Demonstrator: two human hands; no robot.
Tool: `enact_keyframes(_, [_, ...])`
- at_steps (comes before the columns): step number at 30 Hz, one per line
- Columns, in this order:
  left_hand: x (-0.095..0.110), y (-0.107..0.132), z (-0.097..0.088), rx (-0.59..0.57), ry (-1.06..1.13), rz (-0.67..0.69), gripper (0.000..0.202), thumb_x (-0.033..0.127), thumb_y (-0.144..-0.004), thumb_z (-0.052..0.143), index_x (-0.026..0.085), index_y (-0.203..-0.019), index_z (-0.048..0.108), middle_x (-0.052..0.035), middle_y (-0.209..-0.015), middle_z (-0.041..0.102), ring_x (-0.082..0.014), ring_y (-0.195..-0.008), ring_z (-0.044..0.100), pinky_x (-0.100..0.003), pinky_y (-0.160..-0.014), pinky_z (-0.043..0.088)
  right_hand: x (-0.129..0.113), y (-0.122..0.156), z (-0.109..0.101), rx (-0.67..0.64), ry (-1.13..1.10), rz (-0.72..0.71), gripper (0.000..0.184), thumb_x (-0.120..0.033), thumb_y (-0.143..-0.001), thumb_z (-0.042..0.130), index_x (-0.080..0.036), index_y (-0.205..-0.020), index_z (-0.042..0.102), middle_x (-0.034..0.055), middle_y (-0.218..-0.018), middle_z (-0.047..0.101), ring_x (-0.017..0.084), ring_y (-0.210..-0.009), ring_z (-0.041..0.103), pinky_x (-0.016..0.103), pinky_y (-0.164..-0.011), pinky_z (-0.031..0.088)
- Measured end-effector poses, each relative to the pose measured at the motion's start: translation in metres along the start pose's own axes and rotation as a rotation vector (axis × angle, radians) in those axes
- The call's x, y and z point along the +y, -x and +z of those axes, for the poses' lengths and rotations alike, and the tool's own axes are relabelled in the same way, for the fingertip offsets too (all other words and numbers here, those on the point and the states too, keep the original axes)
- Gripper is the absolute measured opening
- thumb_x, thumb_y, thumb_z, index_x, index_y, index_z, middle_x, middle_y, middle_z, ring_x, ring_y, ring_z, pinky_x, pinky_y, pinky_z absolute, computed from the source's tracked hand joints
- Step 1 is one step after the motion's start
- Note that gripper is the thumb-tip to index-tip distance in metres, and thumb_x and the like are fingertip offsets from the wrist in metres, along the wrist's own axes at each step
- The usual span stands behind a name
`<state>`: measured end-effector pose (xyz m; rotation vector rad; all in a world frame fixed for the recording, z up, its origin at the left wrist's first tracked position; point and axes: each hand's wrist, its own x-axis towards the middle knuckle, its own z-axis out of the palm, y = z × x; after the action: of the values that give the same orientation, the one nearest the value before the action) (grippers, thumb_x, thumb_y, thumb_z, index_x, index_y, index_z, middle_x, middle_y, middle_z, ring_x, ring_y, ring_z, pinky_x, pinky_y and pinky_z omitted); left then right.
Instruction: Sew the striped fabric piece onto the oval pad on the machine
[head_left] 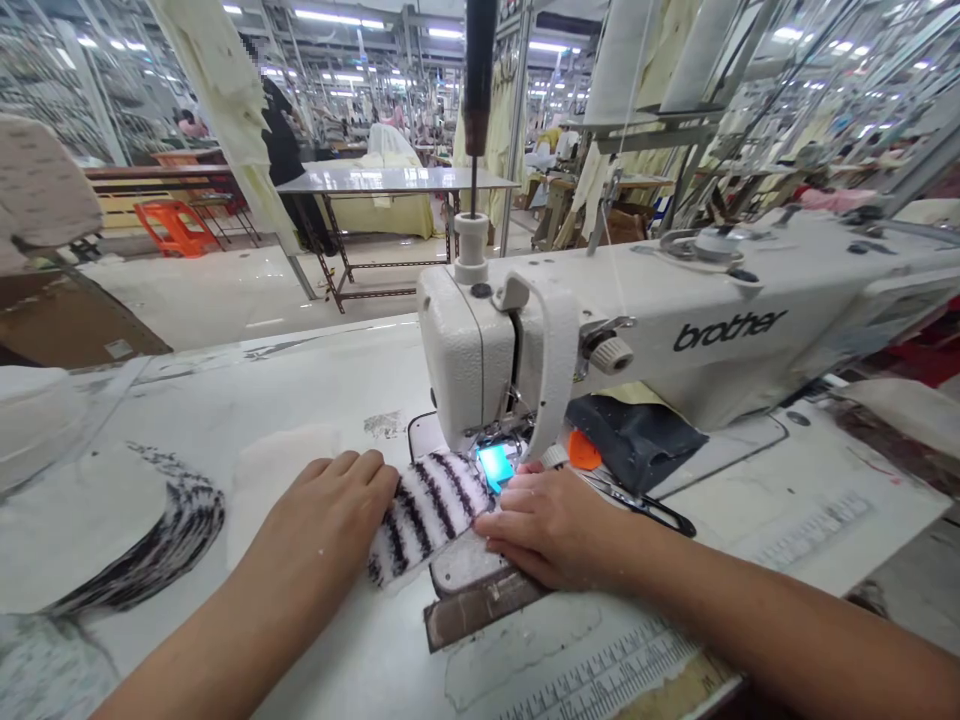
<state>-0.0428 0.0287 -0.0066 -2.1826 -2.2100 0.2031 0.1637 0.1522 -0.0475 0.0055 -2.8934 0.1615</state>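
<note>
Both forearms reach in from 6 o'clock: left hand (330, 510) flat, fingers spread, pinning striped fabric (427, 510); right hand (544, 525) fingertips press its edge toward sewing machine (600, 340) needle at 12.

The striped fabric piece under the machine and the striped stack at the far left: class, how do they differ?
The striped fabric piece is one small strip lying by the needle, with the left hand and right hand on it. The striped stack is many layers fanned in a curve, larger, and touched by no hand. Both are white fuzzy cloth with dark stripes, and both lie on the sewing table.
</note>
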Motion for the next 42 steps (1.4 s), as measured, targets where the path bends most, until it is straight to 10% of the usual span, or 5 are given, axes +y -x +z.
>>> enact_keyframes(8, [-0.006, -0.002, -0.004, 0.014, 0.06, -0.024, 0.025, -0.001, -0.076, 0.039, 0.018, -0.073, 0.055, -0.0056, -0.077, 0.057, -0.0256, -0.074, 0.054, -0.039, -0.068, 0.042, -0.001, -0.007, 0.006, -0.093, 0.035, 0.06, 0.016, -0.029, -0.09, 0.047, -0.019, -0.091, 0.058, 0.0004, -0.066, 0.06, 0.015, -0.06, 0.051, 0.029, -0.062, 0.027])
enact_keyframes(15, [0.029, -0.008, 0.009, 0.466, 0.217, 0.276, 0.023, 0.007, -0.087, 0.039, 0.014, -0.087, 0.061, -0.0082, -0.087, 0.06, -0.0239, -0.082, 0.052, -0.038, -0.073, 0.046, -0.001, -0.003, 0.004, -0.076, -0.039, 0.031, 0.016, -0.025, -0.089, 0.046, -0.017, -0.083, 0.059, 0.0015, -0.067, 0.062, 0.016, -0.063, 0.052, 0.029, -0.064, 0.028])
enact_keyframes(24, [0.037, -0.017, 0.039, 0.382, 0.433, 0.302, 0.019, 0.016, -0.091, 0.042, 0.017, -0.095, 0.06, -0.006, -0.1, 0.062, -0.0234, -0.091, 0.053, -0.041, -0.08, 0.047, 0.002, 0.002, 0.005, 0.031, -0.091, -0.015, 0.024, -0.024, -0.092, 0.039, -0.017, -0.086, 0.062, 0.0023, -0.065, 0.062, 0.016, -0.063, 0.053, 0.028, -0.064, 0.033])
enact_keyframes(31, [0.029, -0.01, 0.029, 0.401, 0.421, 0.308, 0.023, 0.016, -0.091, 0.038, 0.018, -0.094, 0.061, -0.0061, -0.095, 0.061, -0.0221, -0.087, 0.05, -0.039, -0.076, 0.042, 0.003, 0.006, 0.004, 0.264, -0.144, 0.116, 0.021, -0.022, -0.093, 0.041, -0.019, -0.099, 0.062, 0.0032, -0.082, 0.068, 0.014, -0.066, 0.059, 0.026, -0.067, 0.038])
enact_keyframes(42, [0.025, 0.011, 0.003, 0.191, 0.248, 0.245, 0.017, 0.032, -0.087, 0.054, 0.019, -0.081, 0.062, -0.0023, -0.086, 0.059, -0.0201, -0.083, 0.049, -0.036, -0.071, 0.038, 0.004, 0.008, 0.018, 0.133, -0.086, 0.04, 0.024, -0.031, -0.096, 0.039, -0.024, -0.099, 0.062, 0.0042, -0.068, 0.062, 0.016, -0.062, 0.056, 0.031, -0.063, 0.039])
